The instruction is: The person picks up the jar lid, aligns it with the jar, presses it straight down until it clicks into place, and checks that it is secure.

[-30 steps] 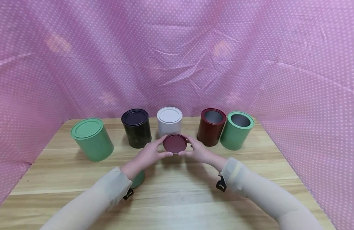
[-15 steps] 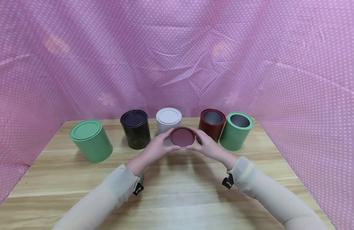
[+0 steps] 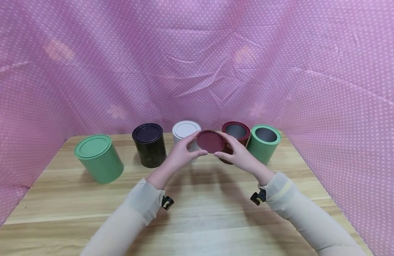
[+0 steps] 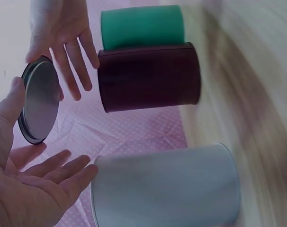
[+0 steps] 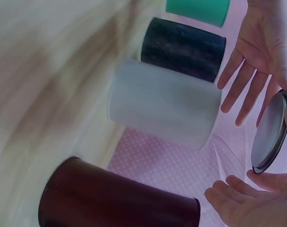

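left hand (image 3: 183, 150) and right hand (image 3: 239, 153) both have fingers pinching the maroon lid (image 3: 210, 141); it's shifted rightward, so it's nearer the open maroon can (image 3: 237, 131) now

Long off-white sleeves (image 3: 304, 217); right cuff (image 3: 278, 187) faintly yellow-streaked; small black device (image 3: 167, 202) at each cuff.

On my head feed I see a pale, streaky wooden tabletop (image 3: 56, 209). Behind the tabletop and along both its sides hangs creased pink cloth (image 3: 197, 64) with white dots. Blurred orange patches (image 3: 245, 54) mark it above the tabletop's far edge; a soft sheen (image 3: 200, 227) whitens the tabletop's near middle.
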